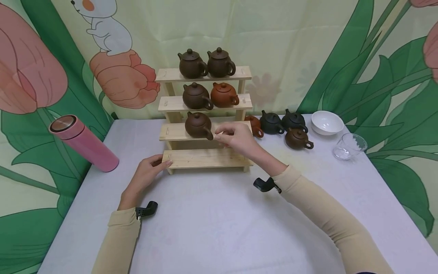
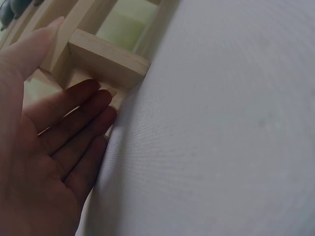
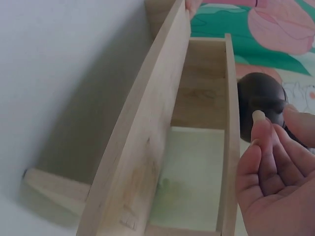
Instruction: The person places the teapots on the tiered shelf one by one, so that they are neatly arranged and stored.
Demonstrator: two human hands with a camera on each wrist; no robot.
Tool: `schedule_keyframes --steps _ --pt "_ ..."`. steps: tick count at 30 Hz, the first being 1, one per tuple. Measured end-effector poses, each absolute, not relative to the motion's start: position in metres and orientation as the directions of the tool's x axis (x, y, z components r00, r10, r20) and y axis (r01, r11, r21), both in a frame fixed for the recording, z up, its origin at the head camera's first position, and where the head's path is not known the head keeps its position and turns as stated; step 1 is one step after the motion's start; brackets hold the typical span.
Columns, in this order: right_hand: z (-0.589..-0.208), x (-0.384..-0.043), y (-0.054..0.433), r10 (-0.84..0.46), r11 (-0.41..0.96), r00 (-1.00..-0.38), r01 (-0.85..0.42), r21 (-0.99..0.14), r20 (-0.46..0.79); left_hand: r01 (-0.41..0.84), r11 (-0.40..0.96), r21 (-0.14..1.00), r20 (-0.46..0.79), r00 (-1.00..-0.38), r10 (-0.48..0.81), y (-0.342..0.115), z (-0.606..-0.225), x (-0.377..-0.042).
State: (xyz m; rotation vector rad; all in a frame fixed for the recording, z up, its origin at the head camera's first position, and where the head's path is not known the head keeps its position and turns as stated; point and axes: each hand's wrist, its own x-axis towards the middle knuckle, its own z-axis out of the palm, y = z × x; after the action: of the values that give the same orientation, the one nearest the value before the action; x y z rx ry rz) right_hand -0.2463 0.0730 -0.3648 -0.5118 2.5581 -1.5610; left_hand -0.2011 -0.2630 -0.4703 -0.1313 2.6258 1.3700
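A dark brown teapot (image 1: 198, 125) sits on the second-lowest shelf of a stepped wooden stand (image 1: 205, 158), its handle turned toward my right hand (image 1: 236, 139). That hand's bent fingers are right at the handle, thumb and fingertips apart. In the right wrist view, the thumb overlaps the dark teapot (image 3: 256, 91). At the left end of the lowest shelf is my left hand (image 1: 147, 175). Its thumb rests on the shelf board, while the other fingers lie nearly straight beside the wooden leg (image 2: 108, 56). Higher up are more teapots, including a reddish one (image 1: 224, 95) and a dark one (image 1: 220, 62).
Right of the stand on the white-covered table (image 1: 212, 228) are several teapots, including a black one (image 1: 271, 122) and a brown one (image 1: 298, 139). Beyond them stand a white bowl (image 1: 327, 123) and a clear glass cup (image 1: 349, 147). A pink bottle (image 1: 85, 144) is at the left.
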Motion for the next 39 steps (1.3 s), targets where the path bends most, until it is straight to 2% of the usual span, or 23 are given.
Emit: schedule_keyframes --steps 17,29,39 --pt "-0.372 -0.246 0.133 -0.244 0.451 -0.961 -0.23 -0.863 0.129 -0.162 0.571 0.805 -0.197 -0.98 0.0 -0.262 -0.471 -0.201" --pt "-0.372 -0.244 0.178 -0.149 0.562 -0.985 -0.158 -0.812 0.089 -0.169 0.558 0.812 -0.205 -0.979 0.001 -0.264 -0.468 -0.2" --pt "-0.379 -0.247 0.212 -0.073 0.61 -0.99 -0.137 -0.78 0.117 -0.173 0.562 0.809 -0.208 -0.978 -0.003 -0.263 -0.47 -0.201"
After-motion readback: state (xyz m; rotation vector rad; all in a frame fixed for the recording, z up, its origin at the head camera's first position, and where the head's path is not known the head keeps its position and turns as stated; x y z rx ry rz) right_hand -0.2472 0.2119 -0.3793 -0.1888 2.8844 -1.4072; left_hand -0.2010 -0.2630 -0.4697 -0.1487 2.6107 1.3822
